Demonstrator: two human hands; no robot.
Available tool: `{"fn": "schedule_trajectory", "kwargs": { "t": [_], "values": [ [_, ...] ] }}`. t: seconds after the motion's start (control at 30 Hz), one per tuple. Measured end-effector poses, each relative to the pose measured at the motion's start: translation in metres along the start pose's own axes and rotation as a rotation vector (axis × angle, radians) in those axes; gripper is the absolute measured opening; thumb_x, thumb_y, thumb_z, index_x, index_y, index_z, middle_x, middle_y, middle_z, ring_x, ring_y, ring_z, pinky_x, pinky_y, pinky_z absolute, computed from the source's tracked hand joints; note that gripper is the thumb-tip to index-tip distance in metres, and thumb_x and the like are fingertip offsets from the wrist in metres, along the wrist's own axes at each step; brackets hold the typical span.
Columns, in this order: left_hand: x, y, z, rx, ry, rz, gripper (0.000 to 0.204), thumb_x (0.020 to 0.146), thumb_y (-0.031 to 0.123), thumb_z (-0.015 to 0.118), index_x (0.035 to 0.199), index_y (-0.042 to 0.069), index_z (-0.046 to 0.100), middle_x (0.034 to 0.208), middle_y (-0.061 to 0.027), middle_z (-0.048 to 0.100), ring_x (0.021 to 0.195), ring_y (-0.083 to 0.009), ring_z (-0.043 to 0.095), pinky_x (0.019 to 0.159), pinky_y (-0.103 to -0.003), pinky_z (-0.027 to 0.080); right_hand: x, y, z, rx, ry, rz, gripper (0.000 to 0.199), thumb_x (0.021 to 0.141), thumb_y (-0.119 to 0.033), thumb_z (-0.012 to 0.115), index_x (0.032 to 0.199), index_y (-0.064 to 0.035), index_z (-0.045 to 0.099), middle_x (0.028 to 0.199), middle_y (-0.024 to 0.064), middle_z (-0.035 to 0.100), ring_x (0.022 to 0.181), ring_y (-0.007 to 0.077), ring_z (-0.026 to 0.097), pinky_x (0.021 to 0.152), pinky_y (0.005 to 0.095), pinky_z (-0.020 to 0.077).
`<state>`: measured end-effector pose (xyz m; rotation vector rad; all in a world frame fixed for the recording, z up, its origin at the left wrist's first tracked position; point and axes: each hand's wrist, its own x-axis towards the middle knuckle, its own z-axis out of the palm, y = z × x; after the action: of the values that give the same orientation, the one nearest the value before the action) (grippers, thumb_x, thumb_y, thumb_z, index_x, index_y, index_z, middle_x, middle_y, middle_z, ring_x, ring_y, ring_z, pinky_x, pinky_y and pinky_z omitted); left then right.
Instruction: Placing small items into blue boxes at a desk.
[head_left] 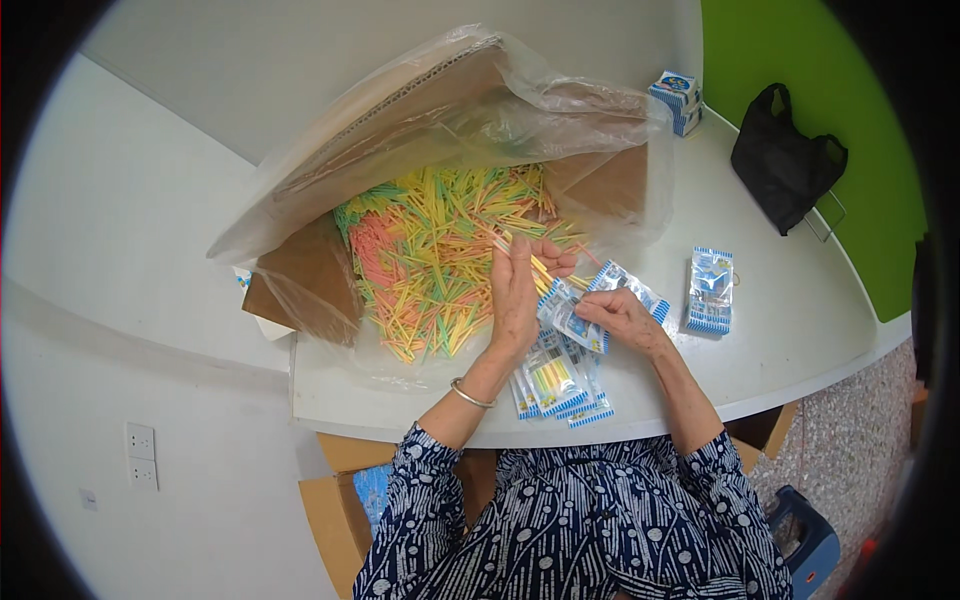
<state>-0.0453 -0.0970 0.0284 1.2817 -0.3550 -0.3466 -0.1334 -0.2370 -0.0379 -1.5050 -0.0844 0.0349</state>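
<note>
On the white table (800,330), beside a plastic-lined cardboard box (330,270) full of coloured sticks (440,250), the left hand (515,290) stands upright with its fingers closed on a small bunch of yellow sticks (545,272). Just to its right, the right hand (620,315) pinches a small blue-and-white plastic packet (568,312) between thumb and fingertips. Filled packets (555,385) lie stacked beneath both hands, near the table's front edge. Another packet stack (710,290) lies further right.

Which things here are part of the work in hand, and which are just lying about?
In use: left hand holding sticks; right hand holding packet; box of sticks; filled packets.
Lying about: black bag; small carton.
</note>
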Motion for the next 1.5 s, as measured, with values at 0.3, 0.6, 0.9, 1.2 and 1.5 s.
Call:
{"fn": "schedule_trajectory", "kwargs": {
  "t": [0.3, 0.6, 0.9, 1.2, 1.5],
  "values": [
    [-0.018, 0.005, 0.006, -0.006, 0.043, 0.097, 0.039, 0.102, 0.035, 0.033, 0.101, -0.002, 0.045, 0.1, -0.0152, 0.06, 0.095, -0.0218, 0.063, 0.086, -0.032, 0.049, -0.001, 0.002, -0.001, 0.023, 0.042, -0.012, 0.024, 0.092, -0.022, 0.059, 0.091, 0.0011, 0.068, 0.073, -0.0054, 0.06, 0.068, 0.0023, 0.048, 0.059, 0.0199, 0.0399],
    [-0.018, -0.001, -0.001, -0.113, 0.1, 0.043, 0.038, 0.101, 0.035, 0.036, 0.1, -0.002, 0.043, 0.102, -0.0167, 0.058, 0.097, -0.024, 0.062, 0.081, -0.033, 0.053, -0.001, 0.002, -0.001, -0.02, 0.017, -0.072, 0.024, 0.091, -0.022, 0.06, 0.086, 0.0009, 0.067, 0.07, -0.0037, 0.058, 0.067, 0.003, 0.047, 0.058, 0.0213, 0.0397],
    [-0.026, 0.003, -0.005, 0.216, -0.127, 0.113, 0.033, 0.101, 0.029, 0.037, 0.102, -0.001, 0.051, 0.107, -0.0137, 0.059, 0.099, -0.0166, 0.056, 0.09, -0.03, 0.042, -0.001, -0.003, 0.001, -0.109, 0.024, -0.149, 0.025, 0.091, -0.02, 0.06, 0.081, 0.0029, 0.063, 0.064, -0.0002, 0.053, 0.064, 0.0061, 0.046, 0.058, 0.0237, 0.0389],
    [-0.029, 0.003, -0.016, 0.184, -0.196, 0.061, 0.029, 0.098, 0.022, 0.046, 0.115, -0.001, 0.053, 0.117, -0.0085, 0.056, 0.107, -0.0115, 0.05, 0.092, -0.028, 0.041, 0.001, -0.003, 0.002, -0.075, 0.095, -0.198, 0.022, 0.09, -0.018, 0.061, 0.086, 0.0036, 0.063, 0.073, -0.0002, 0.055, 0.069, 0.0074, 0.048, 0.063, 0.0237, 0.04],
    [-0.023, 0.007, -0.027, 0.586, -0.336, 0.176, 0.028, 0.085, 0.009, 0.06, 0.113, 0.002, 0.058, 0.106, -0.0105, 0.06, 0.093, -0.0191, 0.06, 0.076, -0.029, 0.048, -0.001, -0.011, 0.009, 0.227, 0.055, -0.053, 0.02, 0.088, -0.018, 0.064, 0.095, 0.0011, 0.064, 0.082, -0.0026, 0.059, 0.075, 0.0039, 0.051, 0.066, 0.0199, 0.0415]
  ]
}}
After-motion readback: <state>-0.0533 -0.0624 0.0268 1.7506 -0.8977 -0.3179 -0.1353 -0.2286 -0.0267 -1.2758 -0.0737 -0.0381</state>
